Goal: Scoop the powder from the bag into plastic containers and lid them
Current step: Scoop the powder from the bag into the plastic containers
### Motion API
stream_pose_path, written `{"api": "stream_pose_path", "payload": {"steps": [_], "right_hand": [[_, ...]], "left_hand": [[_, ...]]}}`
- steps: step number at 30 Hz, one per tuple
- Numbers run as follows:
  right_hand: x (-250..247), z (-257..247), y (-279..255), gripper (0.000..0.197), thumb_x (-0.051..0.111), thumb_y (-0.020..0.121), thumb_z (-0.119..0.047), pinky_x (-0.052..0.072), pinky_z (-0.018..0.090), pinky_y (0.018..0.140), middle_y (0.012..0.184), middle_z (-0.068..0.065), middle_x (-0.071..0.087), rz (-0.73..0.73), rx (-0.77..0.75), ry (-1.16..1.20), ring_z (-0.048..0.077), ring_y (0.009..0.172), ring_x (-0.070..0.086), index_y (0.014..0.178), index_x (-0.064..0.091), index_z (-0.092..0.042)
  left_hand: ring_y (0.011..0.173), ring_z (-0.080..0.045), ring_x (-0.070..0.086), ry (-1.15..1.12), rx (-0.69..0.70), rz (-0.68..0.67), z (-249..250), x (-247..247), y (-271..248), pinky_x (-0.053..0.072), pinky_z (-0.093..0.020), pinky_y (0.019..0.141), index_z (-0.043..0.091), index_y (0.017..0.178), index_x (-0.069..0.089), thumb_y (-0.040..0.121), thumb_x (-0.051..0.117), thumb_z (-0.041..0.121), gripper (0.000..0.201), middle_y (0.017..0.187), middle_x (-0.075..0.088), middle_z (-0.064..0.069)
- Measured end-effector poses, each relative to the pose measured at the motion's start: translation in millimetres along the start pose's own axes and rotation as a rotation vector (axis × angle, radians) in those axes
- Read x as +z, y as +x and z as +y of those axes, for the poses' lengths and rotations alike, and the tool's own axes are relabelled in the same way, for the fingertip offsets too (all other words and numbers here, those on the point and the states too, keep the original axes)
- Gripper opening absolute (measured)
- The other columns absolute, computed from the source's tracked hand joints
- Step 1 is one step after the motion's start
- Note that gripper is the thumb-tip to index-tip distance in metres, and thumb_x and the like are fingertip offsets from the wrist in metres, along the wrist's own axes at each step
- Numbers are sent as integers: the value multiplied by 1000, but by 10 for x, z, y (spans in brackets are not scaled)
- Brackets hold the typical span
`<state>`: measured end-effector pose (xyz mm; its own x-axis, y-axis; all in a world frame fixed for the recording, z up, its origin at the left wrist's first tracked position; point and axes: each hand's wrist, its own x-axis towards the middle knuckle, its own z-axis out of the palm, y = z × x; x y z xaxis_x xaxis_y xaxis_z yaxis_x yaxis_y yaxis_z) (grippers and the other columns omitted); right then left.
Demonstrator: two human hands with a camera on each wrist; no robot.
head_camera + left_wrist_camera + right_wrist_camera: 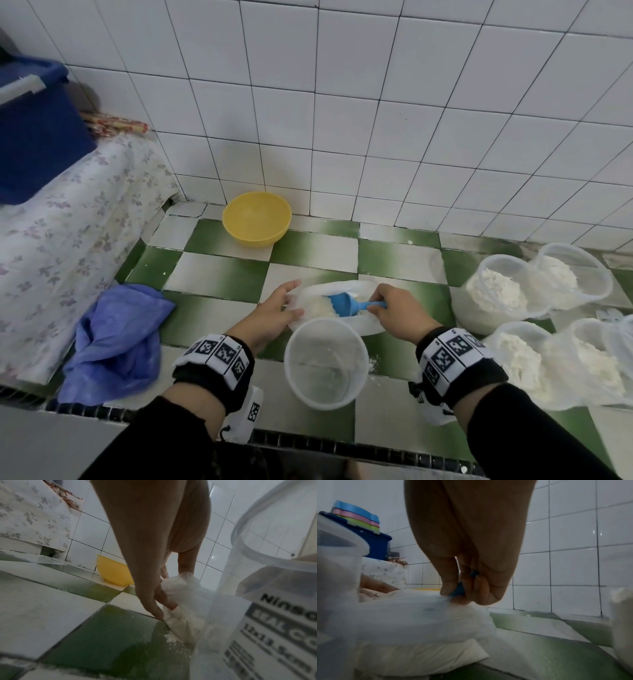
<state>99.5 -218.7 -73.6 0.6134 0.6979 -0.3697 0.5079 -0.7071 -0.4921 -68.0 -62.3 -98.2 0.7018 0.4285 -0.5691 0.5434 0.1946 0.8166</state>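
Scooping step: right hand [399, 313] grips scoop [346, 304] in bag [363, 325], left hand [274, 317] pinching bag rim; next, lift level into tub [325, 363].

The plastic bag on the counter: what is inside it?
Inside the plastic bag are white powder and a blue scoop, its handle held by the right hand. The bag's bottom is hidden.

At center, the left hand [274, 313] grips the bag [342, 301] rim; the right hand [399, 313] holds a blue scoop [344, 303] in the powder [322, 306]. An empty tub [325, 363] stands at 6 o'clock, filled tubs [500, 291] at 3.
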Motion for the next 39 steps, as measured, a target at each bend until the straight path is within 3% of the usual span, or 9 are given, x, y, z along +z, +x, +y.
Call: {"api": "stream_pose_path", "payload": {"steps": [7, 10, 12, 16, 21, 27, 30, 33, 39], "right_hand": [[110, -71, -27, 21, 44, 96, -15, 36, 24, 75, 110, 7, 60, -52, 39, -34, 21, 92, 52, 112, 57, -11], [141, -54, -44, 21, 44, 96, -13, 36, 24, 75, 114, 8, 60, -49, 94, 57, 18, 91, 50, 111, 58, -10], [146, -21, -59, 20, 44, 95, -12, 37, 24, 76, 114, 9, 60, -43, 122, 139, 18, 91, 50, 108, 59, -8], [105, 1, -126, 17, 47, 94, -11, 40, 23, 63, 102, 9, 58, -29, 145, 315, 19, 86, 51, 102, 61, -5], [6, -6, -216, 14, 50, 92, -8, 34, 18, 54, 72, -2, 50, -1, 151, 412, 14, 66, 46, 99, 63, -4], [-239, 53, -329, 15, 48, 93, -5, 29, 10, 36, 66, -1, 46, -11, 157, 474, 8, 55, 37, 96, 62, -5], [-379, 94, -352, 16, 48, 90, -1, 25, 9, 35, 63, 0, 45, -26, 140, 495, 9, 52, 34, 93, 63, -7], [-506, 137, -357, 16, 51, 88, -3, 22, 18, 40, 59, 2, 45, -29, 116, 519, 11, 49, 30, 90, 65, -9], [-767, 59, -453, 20, 50, 86, -7, 20, 21, 47, 56, 3, 42, -137, -88, 537, 11, 47, 29, 77, 66, -15]], "left_hand": [[123, -18, 46, -27, -5, -129, 49, 34, 5, 37, -37, 110, 26, 151, 20, 93, 58, 7, 71, 143, 36, 0], [118, -16, 49, -44, -4, -134, 43, 52, -43, 44, -29, 99, 21, 151, 19, 94, 56, 5, 70, 140, 40, 0], [118, -18, 51, -44, 3, -88, 25, 52, -66, 45, -33, 100, 21, 150, 23, 93, 57, 5, 68, 137, 43, 1], [122, -24, 51, -26, 40, 16, -14, 40, -97, 41, -45, 107, 23, 146, 30, 92, 59, 7, 63, 141, 45, -7], [117, -22, 50, -24, 46, 78, -20, 99, -187, 46, -38, 99, 19, 148, 27, 95, 55, 6, 62, 137, 44, -6], [112, -20, 51, -44, 36, 163, -40, 176, -271, 45, -29, 87, 19, 150, 25, 98, 52, 8, 60, 139, 43, -7], [111, -22, 52, -57, 18, 194, -43, 217, -312, 48, -33, 86, 22, 150, 24, 97, 55, 13, 62, 138, 43, -6], [112, -24, 53, -96, 3, 218, -68, 259, -336, 51, -32, 74, 23, 150, 22, 96, 57, 15, 65, 136, 43, -5], [101, -22, 59, -180, -18, 269, -165, 285, -353, 53, -39, 75, 21, 150, 22, 94, 58, 10, 67, 126, 49, -6]]}}
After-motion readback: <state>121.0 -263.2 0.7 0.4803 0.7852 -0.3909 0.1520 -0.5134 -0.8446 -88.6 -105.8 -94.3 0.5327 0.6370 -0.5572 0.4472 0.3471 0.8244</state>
